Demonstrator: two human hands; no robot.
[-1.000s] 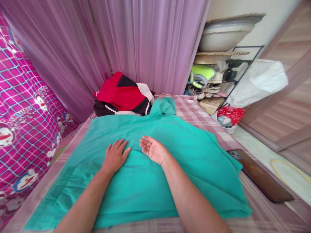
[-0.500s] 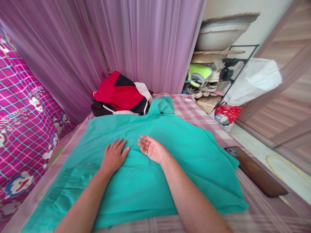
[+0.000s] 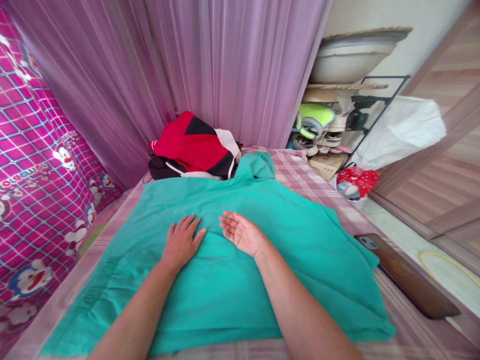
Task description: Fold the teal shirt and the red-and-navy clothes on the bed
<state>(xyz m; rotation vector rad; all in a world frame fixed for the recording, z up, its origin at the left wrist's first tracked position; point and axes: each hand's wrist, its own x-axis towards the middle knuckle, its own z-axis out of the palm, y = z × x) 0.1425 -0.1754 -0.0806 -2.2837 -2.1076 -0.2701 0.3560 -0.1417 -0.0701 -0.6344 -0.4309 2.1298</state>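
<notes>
A teal garment [image 3: 213,290] lies spread out over the bed, with a gathered, elastic-looking band along its left edge and a bunched part at the far side. My left hand [image 3: 183,240] rests palm down on it, fingers spread. To the right of that, my right hand [image 3: 242,232] is turned palm up over the cloth, its fingers loosely curved and nothing in them. Whether the back of my right hand touches the cloth, I cannot tell. Beyond the garment sits a heap of red, black and white clothing [image 3: 195,145].
Plaid bedding [image 3: 296,175] covers the bed. A phone [image 3: 408,277] with a cable lies at the right edge. Purple curtains [image 3: 240,70] hang behind, and pink patterned fabric [image 3: 41,165] hangs at left. A shoe rack [image 3: 369,115] stands at the back right.
The whole scene has shifted slightly right and down in view. Both hands keep the same pose over the teal garment, which looks unchanged.
</notes>
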